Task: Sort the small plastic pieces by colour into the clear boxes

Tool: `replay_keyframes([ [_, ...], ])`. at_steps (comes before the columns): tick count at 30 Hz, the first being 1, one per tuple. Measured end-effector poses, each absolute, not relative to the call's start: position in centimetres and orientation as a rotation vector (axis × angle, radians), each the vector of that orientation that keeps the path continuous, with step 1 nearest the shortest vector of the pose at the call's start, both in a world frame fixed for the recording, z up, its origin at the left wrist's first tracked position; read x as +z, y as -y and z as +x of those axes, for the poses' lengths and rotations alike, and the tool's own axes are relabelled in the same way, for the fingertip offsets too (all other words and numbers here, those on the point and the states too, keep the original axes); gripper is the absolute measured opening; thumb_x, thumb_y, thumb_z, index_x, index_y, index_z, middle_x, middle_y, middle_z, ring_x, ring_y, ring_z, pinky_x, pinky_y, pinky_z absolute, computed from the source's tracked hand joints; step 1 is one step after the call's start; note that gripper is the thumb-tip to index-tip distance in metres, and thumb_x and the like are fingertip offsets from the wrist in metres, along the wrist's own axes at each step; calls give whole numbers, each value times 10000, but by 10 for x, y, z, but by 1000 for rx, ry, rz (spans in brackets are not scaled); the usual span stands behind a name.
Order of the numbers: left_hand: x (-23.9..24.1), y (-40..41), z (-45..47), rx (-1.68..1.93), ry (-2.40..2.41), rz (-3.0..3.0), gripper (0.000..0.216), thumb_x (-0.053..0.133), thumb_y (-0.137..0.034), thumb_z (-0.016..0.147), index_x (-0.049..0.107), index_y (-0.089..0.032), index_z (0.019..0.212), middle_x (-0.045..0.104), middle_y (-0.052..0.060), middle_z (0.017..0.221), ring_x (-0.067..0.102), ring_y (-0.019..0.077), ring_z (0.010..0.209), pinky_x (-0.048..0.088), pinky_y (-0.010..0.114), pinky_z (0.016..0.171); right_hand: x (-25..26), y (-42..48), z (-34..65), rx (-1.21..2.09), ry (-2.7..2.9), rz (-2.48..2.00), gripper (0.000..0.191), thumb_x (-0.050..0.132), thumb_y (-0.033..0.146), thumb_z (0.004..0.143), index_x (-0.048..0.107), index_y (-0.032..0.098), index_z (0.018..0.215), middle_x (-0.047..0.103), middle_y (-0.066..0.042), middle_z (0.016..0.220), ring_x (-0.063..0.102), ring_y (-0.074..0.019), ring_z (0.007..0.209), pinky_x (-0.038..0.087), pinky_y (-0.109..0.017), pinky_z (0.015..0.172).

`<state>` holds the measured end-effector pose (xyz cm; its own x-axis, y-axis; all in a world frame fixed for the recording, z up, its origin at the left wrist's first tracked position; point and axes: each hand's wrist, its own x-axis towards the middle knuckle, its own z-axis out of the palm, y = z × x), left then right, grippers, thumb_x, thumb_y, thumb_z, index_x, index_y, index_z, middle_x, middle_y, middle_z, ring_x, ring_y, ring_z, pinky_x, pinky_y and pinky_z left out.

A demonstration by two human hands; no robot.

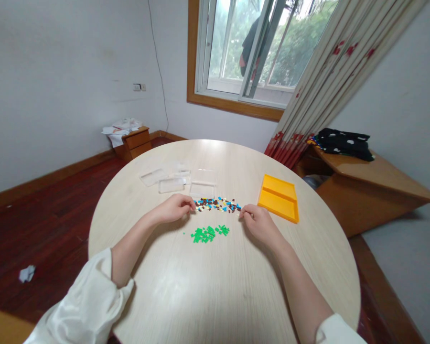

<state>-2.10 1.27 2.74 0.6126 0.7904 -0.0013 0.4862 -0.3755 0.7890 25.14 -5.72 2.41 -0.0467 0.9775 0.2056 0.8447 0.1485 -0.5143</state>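
Note:
A row of tiny mixed-colour pieces (218,204), brown, blue, yellow and red, lies in the middle of the round wooden table (215,286). Just in front of it sits a small heap of green pieces (208,233). My left hand (175,208) rests at the left end of the mixed row, fingers curled with the tips pinched at the pieces. My right hand (257,221) sits at the right end, fingers also curled in a pinch. What either pinch holds is too small to make out.
Clear plastic trays and lids (175,181) lie behind the pieces. A yellow tray (279,197) sits to the right. Beyond the table are a low wooden bench with dark clothing (344,142), a curtain (329,81), a window and a small cabinet (134,142).

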Motion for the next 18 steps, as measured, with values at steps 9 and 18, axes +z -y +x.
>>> replay_keyframes([
  [9, 23, -15, -24, 408, -1047, 2149, 319, 394, -82, 635, 668, -137, 790, 685, 47, 825, 602, 155, 777, 452, 259, 756, 17, 53, 257, 331, 1983, -1843, 271, 393, 62, 761, 631, 170, 692, 677, -69, 797, 595, -156, 781, 402, -234, 717],
  [18, 19, -19, -19, 582, -1121, 2176, 291, 381, -83, 675, 658, -127, 753, 677, 52, 765, 602, 162, 730, 458, 262, 693, 11, 52, 252, 330, 1967, -1622, 254, 377, 68, 754, 583, 188, 667, 632, -26, 712, 579, -151, 710, 422, -253, 692],
])
